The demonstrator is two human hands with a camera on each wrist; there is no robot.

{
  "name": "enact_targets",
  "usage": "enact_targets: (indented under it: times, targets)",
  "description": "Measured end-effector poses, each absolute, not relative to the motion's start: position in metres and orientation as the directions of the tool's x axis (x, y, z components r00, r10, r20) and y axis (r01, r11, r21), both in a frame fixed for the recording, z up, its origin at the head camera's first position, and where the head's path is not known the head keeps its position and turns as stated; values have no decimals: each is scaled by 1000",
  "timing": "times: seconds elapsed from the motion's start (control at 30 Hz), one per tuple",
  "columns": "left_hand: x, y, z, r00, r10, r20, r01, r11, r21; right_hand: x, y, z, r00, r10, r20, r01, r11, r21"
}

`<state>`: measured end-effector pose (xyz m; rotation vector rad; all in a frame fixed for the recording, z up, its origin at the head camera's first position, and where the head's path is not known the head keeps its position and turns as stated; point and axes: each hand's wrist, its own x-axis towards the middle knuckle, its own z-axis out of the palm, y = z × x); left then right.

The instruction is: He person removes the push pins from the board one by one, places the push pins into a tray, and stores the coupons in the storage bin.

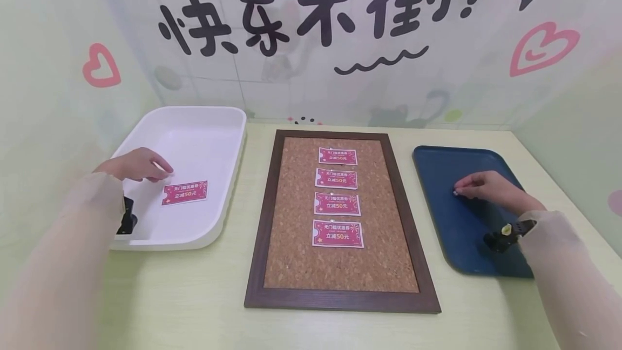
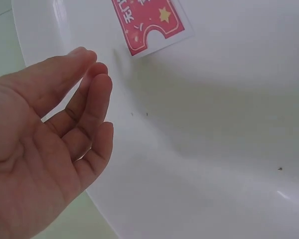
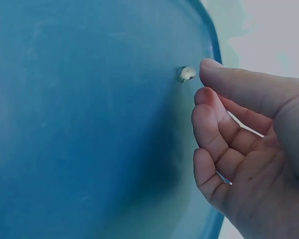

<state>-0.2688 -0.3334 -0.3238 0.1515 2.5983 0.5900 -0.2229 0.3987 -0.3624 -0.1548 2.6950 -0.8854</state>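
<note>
Over the white tray (image 1: 204, 123), my left hand (image 1: 138, 165) hovers with loosely bent fingers and holds nothing. Just beyond its fingertips lies a pink-and-white paper coupon (image 1: 187, 193), whose notched end (image 2: 162, 37) shows in the left wrist view. My right hand (image 1: 493, 192) is above the dark blue tray (image 1: 452, 231), its thumb and index finger slightly parted. Close in front of these fingertips is a small whitish pushpin (image 3: 188, 73) on the tray, with a narrow gap between them in the right wrist view.
Between the trays lies a brown-framed corkboard (image 1: 291, 263). Several matching coupons (image 1: 337, 234) form a column on it, each with a small pin at its top edge. A printed white backdrop (image 1: 301, 85) stands behind the pale table (image 1: 184, 296).
</note>
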Motion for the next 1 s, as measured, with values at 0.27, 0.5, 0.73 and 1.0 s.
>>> enact_targets:
  times: [0.27, 0.5, 0.73, 1.0]
  targets:
    - [-262, -319, -302, -900, 264, -346, 90, 890, 446, -224, 380, -342, -959, -206, -196, -56, 812, -581]
    - [-256, -295, -284, -909, 306, -284, 160, 884, 439, -222, 351, -328, -947, -299, -114, -170, 772, -612]
    - [-243, -263, -265, -908, 368, -201, 244, 854, 460, -221, 320, -318, -911, -405, -77, -264, 718, -644]
    - [-224, -220, -254, -873, 472, -120, 363, 795, 486, -220, 285, -312, -863, -503, -51, -343, 656, -673]
